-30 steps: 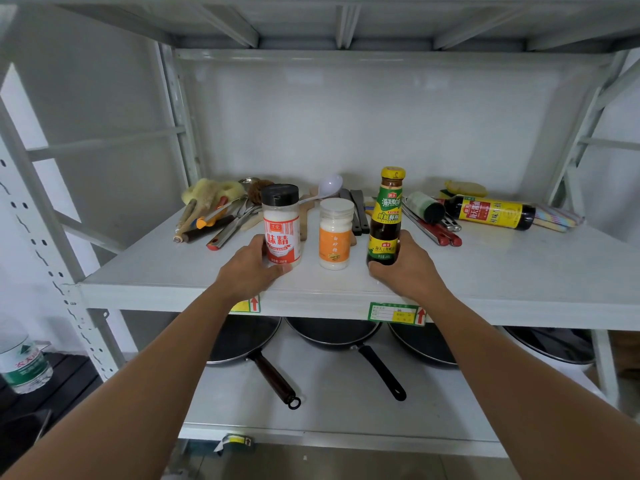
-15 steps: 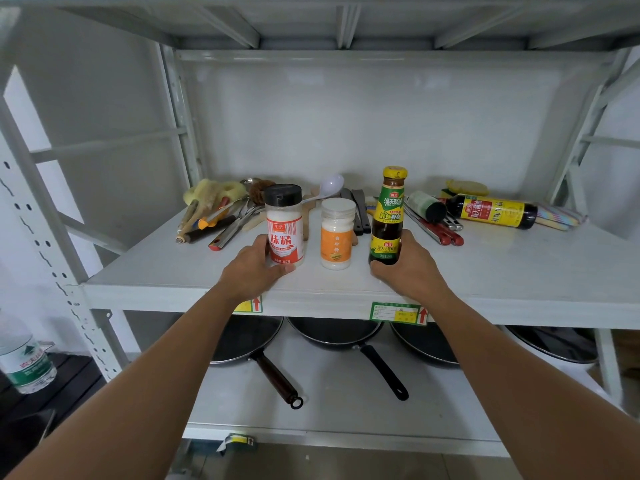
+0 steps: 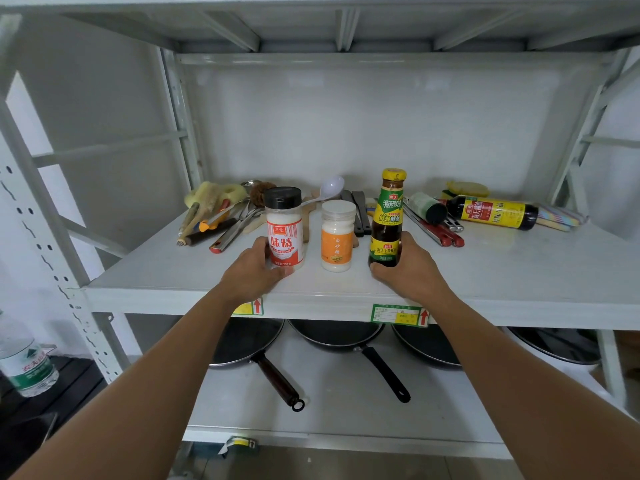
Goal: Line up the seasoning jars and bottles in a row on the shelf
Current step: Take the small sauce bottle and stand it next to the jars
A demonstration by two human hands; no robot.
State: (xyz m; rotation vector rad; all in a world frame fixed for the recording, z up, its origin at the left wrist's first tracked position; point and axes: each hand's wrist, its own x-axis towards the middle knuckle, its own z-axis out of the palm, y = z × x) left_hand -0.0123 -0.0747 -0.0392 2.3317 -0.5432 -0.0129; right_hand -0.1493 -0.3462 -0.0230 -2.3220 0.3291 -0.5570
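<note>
Near shelf (image 3: 519,271) front edge: left hand (image 3: 252,271) wrapped around MSG jar (image 3: 284,230), right hand (image 3: 412,268) gripping oyster sauce bottle (image 3: 387,220), flanking sugar jar (image 3: 337,235), probably to even the row.

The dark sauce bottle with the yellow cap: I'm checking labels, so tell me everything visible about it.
The dark sauce bottle stands upright near the shelf front edge, rightmost of three containers. Glossy body with dark contents, yellow cap, green and yellow label with Chinese text. The right hand grips its base.
</note>
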